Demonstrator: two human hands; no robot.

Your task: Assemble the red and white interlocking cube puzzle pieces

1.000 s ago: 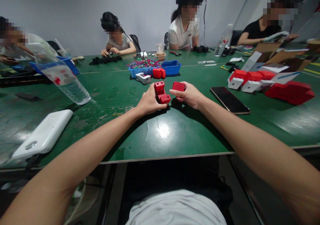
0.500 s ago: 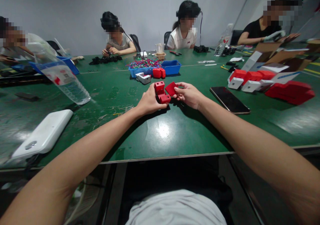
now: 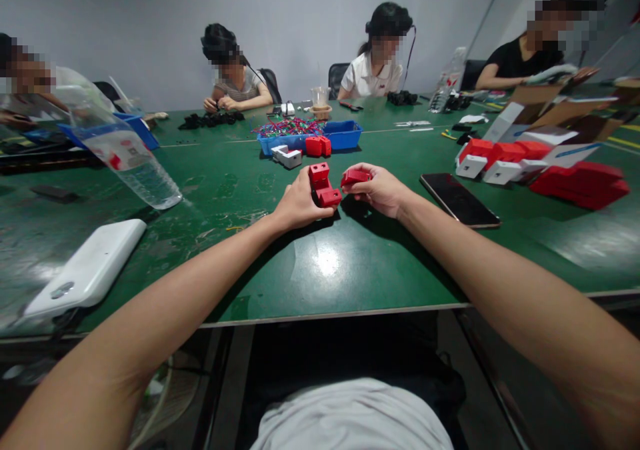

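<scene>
My left hand is closed round a red U-shaped plastic block with small holes in its raised ends. To its right, my right hand grips a smaller red plastic piece between thumb and fingers. A small gap separates the two red parts. Just beyond my hands lie a white U-shaped block and another red block, in front of a blue bin that holds a heap of thin coloured wires.
A phone lies right of my right hand. Red and white blocks stand by cardboard boxes at the right. On the left are a tilted water bottle and a white power bank. Several people sit across the green table.
My right hand has turned the small red piece, so its broad face gives way to a thicker side, and drawn it slightly right. My left hand stays still.
</scene>
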